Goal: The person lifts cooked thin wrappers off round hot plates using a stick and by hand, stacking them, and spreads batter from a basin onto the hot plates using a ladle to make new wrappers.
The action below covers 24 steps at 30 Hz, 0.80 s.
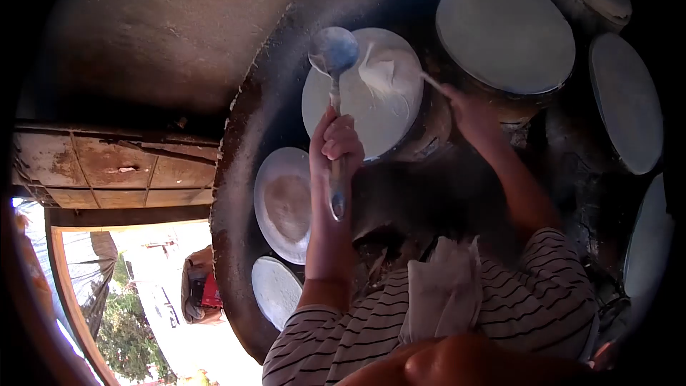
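Note:
My left hand (pixel 338 137) is wrapped round the handle of a metal ladle (pixel 334 50), its bowl raised over the left edge of a round, white-coated plate (pixel 357 114). My right hand (pixel 468 107) is closed on a thin stick-like tool (pixel 431 81) that points left toward the same plate; blur hides its exact kind. Near its tip, a crumpled white patch (pixel 382 75) lies on the coating, with streaks around it. The plate tops a drum-like base.
Another round white-topped drum (pixel 506 34) stands at upper right, with several more along the right side. To the left are a pale disc with a brown centre (pixel 287 204) and a smaller white disc (pixel 277 293). A dark curved rim (pixel 239 171) encloses them. A cloth (pixel 443 286) hangs at my chest.

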Each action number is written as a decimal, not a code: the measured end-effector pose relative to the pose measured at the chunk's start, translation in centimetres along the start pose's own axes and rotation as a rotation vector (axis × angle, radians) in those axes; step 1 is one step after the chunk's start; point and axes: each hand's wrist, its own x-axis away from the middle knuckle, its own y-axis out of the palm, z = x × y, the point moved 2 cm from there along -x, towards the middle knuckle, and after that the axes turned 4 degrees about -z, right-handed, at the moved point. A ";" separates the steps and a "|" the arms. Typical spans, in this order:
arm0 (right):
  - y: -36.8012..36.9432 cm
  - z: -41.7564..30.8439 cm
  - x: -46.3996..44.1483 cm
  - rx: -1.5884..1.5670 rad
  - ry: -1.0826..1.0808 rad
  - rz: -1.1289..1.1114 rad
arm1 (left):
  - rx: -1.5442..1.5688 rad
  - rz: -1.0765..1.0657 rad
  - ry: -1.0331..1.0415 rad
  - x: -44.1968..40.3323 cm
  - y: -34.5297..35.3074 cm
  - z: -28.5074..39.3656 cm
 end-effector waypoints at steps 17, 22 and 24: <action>1.2 0.7 1.0 -0.190 -0.063 -0.019 | -0.153 0.180 0.223 -2.2 -3.2 4.9; 7.4 -3.3 7.9 -0.437 0.201 -0.179 | -0.300 0.482 0.599 -1.1 -9.6 0.7; 9.8 -3.6 5.9 -0.402 -0.086 -0.095 | -0.269 0.444 0.651 -1.9 -10.3 -2.7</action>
